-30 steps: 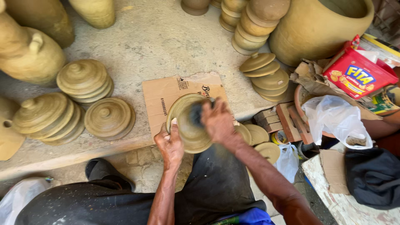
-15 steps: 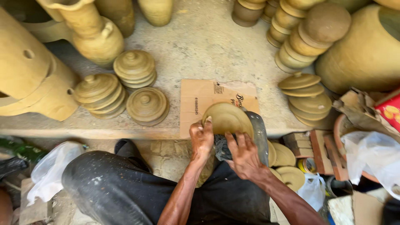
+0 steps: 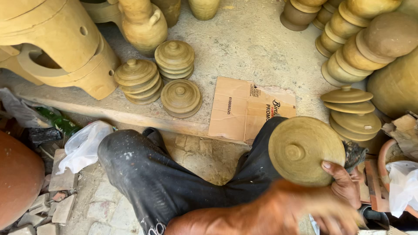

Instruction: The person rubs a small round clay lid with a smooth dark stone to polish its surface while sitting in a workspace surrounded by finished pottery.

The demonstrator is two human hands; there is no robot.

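Much of the lower right of the frame is hard to read: the left hand (image 3: 324, 213) is a motion-blurred smear low in the frame, its fingers indistinct, so whether it is open or closed cannot be told, nor whether it touches anything. The right hand (image 3: 346, 185) shows only in part, just right of it, with the thumb pressed on the lower right edge of a clay lid (image 3: 306, 150) and the fingers hidden behind; it grips the lid by its rim, closed on it. A dark rag (image 3: 355, 154) peeks out behind the lid's right side, mostly covered, and which hand holds it cannot be told. The lid sits at right of centre, held up above the dark trouser leg (image 3: 174, 182), knob facing the camera. Behind it a flat piece of cardboard (image 3: 244, 109) lies on the concrete ledge (image 3: 244, 43), its lower right corner hidden by the lid and knee. Stacks of lids (image 3: 148, 80) stand at centre left, another stack (image 3: 352, 113) at right. Large pots at the top edges are cut off.
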